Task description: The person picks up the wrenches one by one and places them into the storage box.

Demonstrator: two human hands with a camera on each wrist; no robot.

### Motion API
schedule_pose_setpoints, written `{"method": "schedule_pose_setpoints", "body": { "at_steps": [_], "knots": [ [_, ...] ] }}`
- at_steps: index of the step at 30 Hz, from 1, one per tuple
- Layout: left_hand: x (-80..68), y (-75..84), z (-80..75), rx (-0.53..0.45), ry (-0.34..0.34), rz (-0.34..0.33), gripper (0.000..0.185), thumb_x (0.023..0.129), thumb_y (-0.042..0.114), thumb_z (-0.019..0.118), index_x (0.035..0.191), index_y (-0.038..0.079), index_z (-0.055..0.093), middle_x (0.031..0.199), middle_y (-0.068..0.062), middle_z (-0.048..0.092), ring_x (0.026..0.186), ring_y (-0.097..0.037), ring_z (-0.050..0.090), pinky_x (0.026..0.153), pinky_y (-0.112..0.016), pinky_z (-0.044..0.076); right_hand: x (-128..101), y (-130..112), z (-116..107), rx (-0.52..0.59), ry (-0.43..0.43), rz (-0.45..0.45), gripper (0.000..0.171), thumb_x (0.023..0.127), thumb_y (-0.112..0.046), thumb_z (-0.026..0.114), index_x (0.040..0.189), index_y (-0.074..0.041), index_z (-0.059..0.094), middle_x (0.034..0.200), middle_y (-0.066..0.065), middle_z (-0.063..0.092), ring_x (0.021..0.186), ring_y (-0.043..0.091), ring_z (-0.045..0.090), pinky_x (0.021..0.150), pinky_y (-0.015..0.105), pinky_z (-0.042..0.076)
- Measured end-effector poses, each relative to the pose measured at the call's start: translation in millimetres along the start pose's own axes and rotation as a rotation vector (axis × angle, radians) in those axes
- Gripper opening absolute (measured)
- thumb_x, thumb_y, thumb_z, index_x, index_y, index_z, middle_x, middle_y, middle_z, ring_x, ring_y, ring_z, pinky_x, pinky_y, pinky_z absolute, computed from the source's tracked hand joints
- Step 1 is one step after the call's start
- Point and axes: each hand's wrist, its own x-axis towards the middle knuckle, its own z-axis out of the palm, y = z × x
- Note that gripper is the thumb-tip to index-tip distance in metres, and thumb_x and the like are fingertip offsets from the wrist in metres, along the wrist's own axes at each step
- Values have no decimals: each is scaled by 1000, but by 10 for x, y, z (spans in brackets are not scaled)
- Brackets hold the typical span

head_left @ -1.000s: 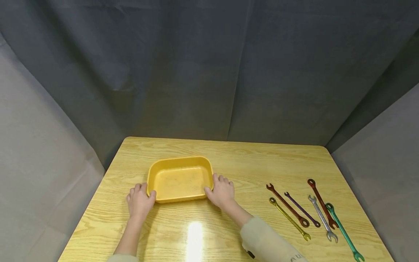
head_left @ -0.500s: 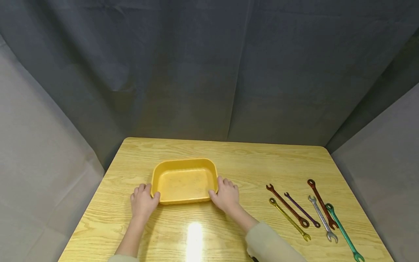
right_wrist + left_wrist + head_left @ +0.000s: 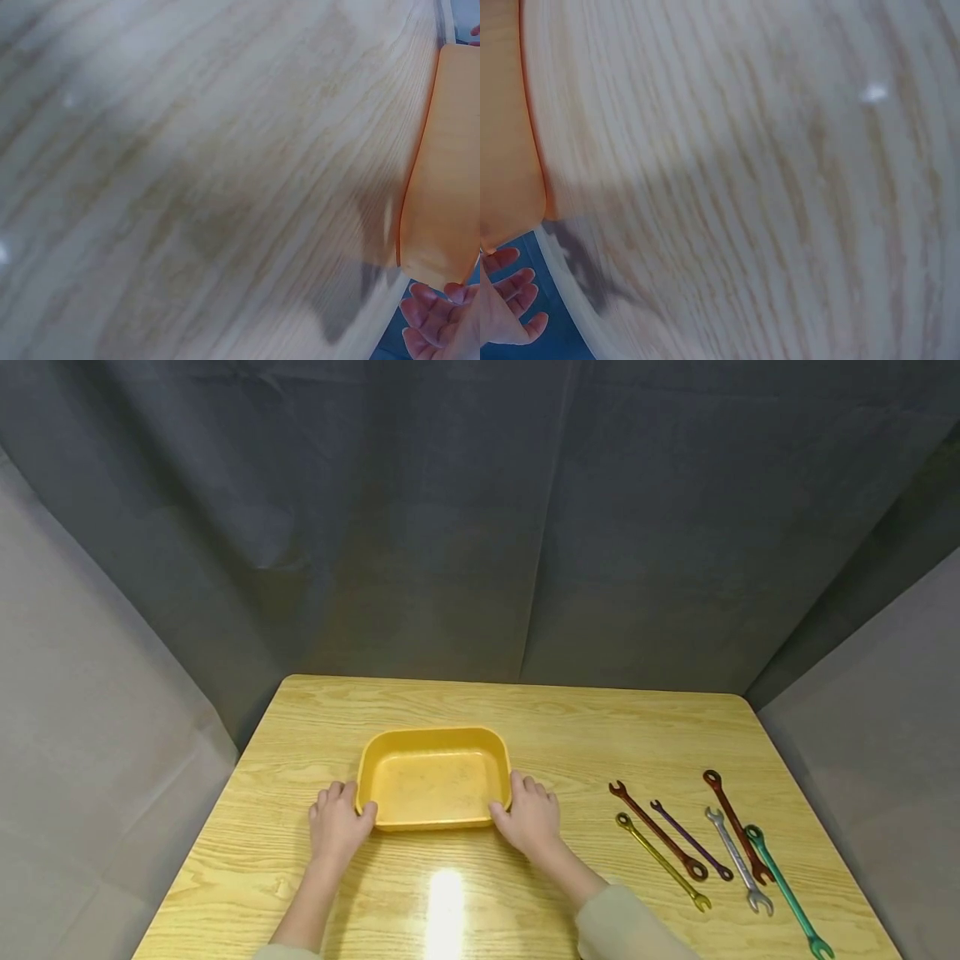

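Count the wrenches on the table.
6, all right of the yellow tray. Left group, left to right: yellow wrench, left red wrench, purple wrench. Right group: silver wrench, right red wrench, green wrench.

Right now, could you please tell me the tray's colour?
The tray is yellow in the head view, which shows it best.

Person's clothing, as seen from here. Right sleeve (image 3: pixel 630 928): pale greyish beige, smooth-looking cloth, loose and tube-like, soft rounded edge partway up the bare right forearm (image 3: pixel 573 872). Left sleeve (image 3: pixel 287 952): similar pale shade, only a narrow strip in view. Left grip (image 3: pixel 336 827), right grip (image 3: pixel 531 817): both bare.
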Motion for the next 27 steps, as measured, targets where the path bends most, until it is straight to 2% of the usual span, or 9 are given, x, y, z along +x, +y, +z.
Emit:
{"method": "schedule_pose_setpoints", "body": {
  "at_steps": [8,13,19,24,27],
  "knots": [
    [-10,84,42,9,-32,2,51,84,33,53,121,-2,54,119,-21,51,109,-37,41,92,-53,29,-80,100,-34,1,25,-4,54,81,-39,53,121,-3,49,102,14,59,89,31,57,74,47,42],
    [-19,121,68,6,-24,7,49,84,32,54,120,-2,54,117,-20,51,109,-37,41,92,-52,30,-117,143,-40,10,56,-11,52,80,-38,55,118,-2,51,98,13,59,82,30,57,67,44,43],
    [-28,152,90,11,-18,19,49,83,32,55,119,-2,56,116,-20,52,108,-36,42,93,-52,30,-158,168,-55,25,69,7,51,80,-36,56,118,-2,51,97,14,59,80,31,57,68,45,43],
    [-46,192,103,7,-23,32,49,83,31,54,119,-2,56,115,-19,52,106,-35,43,93,-53,30,-205,208,-56,23,55,24,55,81,-38,54,122,-1,49,101,15,59,87,32,57,72,47,43],
    [-57,224,114,5,-23,43,48,83,31,54,119,-2,56,115,-19,53,106,-35,43,93,-53,30,-239,243,-63,27,51,30,53,81,-38,54,119,-1,49,94,13,59,81,29,57,69,46,44]
  ]
}}
